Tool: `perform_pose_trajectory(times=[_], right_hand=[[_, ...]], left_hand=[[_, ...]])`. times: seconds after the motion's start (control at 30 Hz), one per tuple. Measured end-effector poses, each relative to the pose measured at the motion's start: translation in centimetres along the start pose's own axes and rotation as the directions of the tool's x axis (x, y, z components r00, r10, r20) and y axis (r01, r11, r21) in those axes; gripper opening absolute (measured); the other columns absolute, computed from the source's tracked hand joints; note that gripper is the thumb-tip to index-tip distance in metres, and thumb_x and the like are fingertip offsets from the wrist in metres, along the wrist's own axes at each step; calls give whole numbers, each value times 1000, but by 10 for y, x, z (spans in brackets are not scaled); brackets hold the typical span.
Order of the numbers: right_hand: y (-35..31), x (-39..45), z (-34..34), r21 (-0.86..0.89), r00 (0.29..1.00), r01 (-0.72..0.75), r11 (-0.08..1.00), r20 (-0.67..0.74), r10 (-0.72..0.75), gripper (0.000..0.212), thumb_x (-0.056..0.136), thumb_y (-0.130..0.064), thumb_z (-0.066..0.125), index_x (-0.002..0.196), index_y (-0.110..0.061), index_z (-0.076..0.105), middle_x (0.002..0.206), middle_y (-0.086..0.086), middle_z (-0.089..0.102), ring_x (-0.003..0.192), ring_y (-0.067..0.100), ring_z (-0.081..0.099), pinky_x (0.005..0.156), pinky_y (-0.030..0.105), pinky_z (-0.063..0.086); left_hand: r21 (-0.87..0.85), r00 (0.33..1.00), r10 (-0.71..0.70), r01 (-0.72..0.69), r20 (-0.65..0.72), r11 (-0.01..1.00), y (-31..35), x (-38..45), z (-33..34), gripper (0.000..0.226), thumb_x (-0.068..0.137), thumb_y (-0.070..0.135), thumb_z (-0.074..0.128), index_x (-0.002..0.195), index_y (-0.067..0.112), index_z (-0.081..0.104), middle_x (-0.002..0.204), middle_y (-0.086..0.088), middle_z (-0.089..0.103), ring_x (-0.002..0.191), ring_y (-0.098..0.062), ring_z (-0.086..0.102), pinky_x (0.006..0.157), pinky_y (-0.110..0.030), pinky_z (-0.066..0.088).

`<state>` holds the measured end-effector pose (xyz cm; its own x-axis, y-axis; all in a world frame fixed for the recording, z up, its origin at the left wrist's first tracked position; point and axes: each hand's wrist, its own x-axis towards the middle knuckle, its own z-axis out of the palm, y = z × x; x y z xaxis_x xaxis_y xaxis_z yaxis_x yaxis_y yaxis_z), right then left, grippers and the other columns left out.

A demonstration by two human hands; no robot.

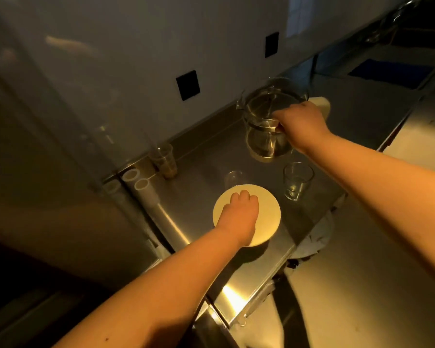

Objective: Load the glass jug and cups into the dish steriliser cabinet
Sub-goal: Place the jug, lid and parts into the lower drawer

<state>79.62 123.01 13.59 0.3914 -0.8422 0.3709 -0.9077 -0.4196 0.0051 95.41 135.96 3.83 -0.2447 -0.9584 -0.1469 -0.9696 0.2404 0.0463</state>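
1. I am gripping the clear round-bodied glass jug (266, 121) by its handle with my right hand (303, 124); the jug is tilting and appears to be lifted just off the stainless steel tabletop (201, 156), near the back wall.
2. My left hand (239, 212) is pressing, fingers curled, on a pale round flat disc (269, 212), possibly a lid or plate; I cannot tell whether it is gripping it.
3. One clear glass cup (296, 180) is standing just in front of the jug, and a second clear glass (234, 178) is peeking out behind the disc.
4. A clear plastic cup with brownish dregs (165, 159) is standing farther left, beside two white pipes (136, 180).
5. I judge I am at the first step, picking up the jug. The steriliser cabinet is not in view, so the next move is calling for a steady carry, keeping the jug clear of the nearby cups.
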Motion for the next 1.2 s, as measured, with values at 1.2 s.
perform_pose_trajectory(times=[1.2], right_hand=[[-240, -292, -231, 157, 915, 327, 932, -300, -271, 13, 88, -26, 60, 97, -18, 64, 83, 3, 66, 75, 17, 58, 69, 30, 44]], left_hand=[[-131, 980, -124, 104, -155, 986, -33, -400, -68, 63, 83, 15, 65, 136, 31, 36, 140, 4, 35, 127, -19, 32, 97, -37, 40]])
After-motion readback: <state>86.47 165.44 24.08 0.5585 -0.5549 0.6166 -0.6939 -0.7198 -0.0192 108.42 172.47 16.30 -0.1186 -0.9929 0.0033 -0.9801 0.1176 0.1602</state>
